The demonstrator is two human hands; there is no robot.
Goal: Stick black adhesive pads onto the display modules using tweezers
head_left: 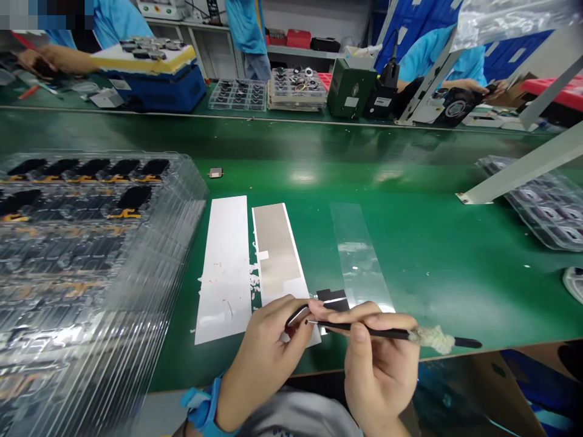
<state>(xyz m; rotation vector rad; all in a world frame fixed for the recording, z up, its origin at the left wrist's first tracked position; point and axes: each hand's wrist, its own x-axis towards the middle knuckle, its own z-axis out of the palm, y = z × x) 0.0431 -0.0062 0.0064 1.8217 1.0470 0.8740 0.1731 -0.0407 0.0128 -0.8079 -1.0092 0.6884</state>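
Fingers [364, 311] of the right hand [380, 376] are clamping a black-handled pick [364, 329], while the left hand [266, 358] is pinching a shiny metal piece [298, 315], both hovering near the front edge of the counter [432, 243].

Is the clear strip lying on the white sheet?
No, the clear strip lies on the green bench, right of the white sheet.

A long green table [364, 152] runs across the room, pale glare shining on its surface. Beyond the table stand a white wall [314, 18] and a grey shelf [300, 53], with blue panels [514, 51] further right. Below the table's near edge, a cardboard box [496, 394] sits partly in view.
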